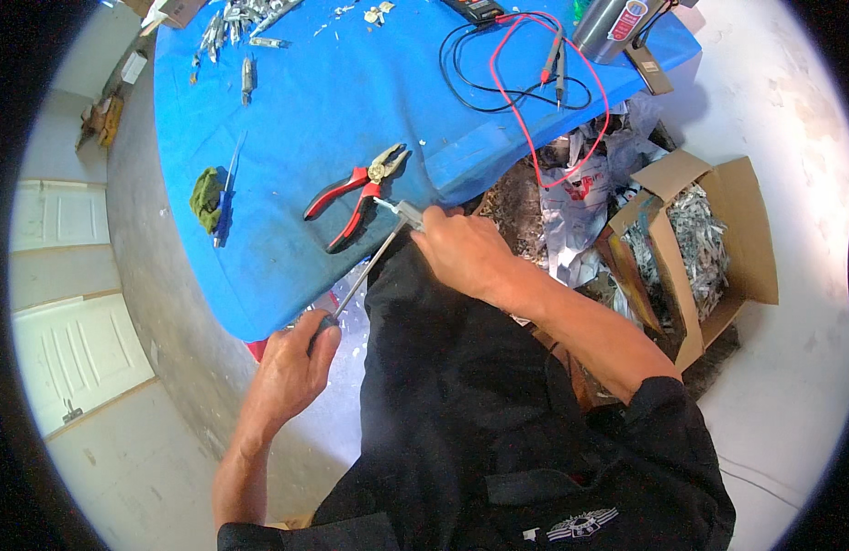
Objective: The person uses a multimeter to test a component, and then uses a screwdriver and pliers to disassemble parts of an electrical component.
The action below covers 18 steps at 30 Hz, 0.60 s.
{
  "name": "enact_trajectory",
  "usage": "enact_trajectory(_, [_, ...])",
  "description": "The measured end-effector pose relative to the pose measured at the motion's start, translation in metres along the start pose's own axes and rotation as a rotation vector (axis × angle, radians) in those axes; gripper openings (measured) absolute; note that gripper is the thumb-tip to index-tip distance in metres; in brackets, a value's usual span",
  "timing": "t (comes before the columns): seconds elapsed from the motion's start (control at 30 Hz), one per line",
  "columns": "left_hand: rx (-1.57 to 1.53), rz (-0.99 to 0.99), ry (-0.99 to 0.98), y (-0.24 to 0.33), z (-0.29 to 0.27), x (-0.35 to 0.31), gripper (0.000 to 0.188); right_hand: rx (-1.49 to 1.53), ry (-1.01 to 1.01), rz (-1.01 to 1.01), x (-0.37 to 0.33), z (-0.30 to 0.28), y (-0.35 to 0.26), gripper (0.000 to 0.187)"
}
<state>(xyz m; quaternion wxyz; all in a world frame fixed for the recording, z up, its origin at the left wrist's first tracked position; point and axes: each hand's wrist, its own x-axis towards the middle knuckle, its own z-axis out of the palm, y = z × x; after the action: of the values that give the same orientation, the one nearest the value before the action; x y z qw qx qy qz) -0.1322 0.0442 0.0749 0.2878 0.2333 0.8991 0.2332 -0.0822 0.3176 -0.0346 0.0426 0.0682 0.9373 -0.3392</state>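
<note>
My left hand [291,369] is closed round the dark handle of a screwdriver [362,278]. Its shaft slants up to a small silvery-white piece [409,214], where the tip seems to touch; the exact contact is too small to tell. The fingers of my right hand [466,255] pinch that piece at the table's near edge, and a pale end sticks out from it to the left. Just beyond lies a pair of pliers [374,174] with red and black handles, its jaws slightly apart. No hand touches the pliers.
A blue cloth covers the table [296,138]. On it lie a blue-handled screwdriver [224,211], a green rag [205,199], silvery scraps [236,23] and a multimeter [478,9] with red and black leads. A metal cup [610,32] stands far right. Below is a cardboard box [750,230] of shreds.
</note>
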Motion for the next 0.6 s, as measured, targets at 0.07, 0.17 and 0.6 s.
enact_trajectory(0.07, [-0.050,-0.015,-0.013,-0.009,0.006,-0.001,0.021,-0.005,0.021,-0.006,0.000,0.002,-0.001,0.033])
enact_trajectory(0.17, [-0.169,-0.063,-0.067,-0.018,0.014,0.000,0.026,-0.032,0.008,-0.030,0.003,-0.001,-0.002,0.033])
enact_trajectory(0.6, [0.056,0.085,0.093,-0.013,0.023,-0.002,0.023,-0.062,0.035,-0.036,0.004,-0.003,0.002,0.033])
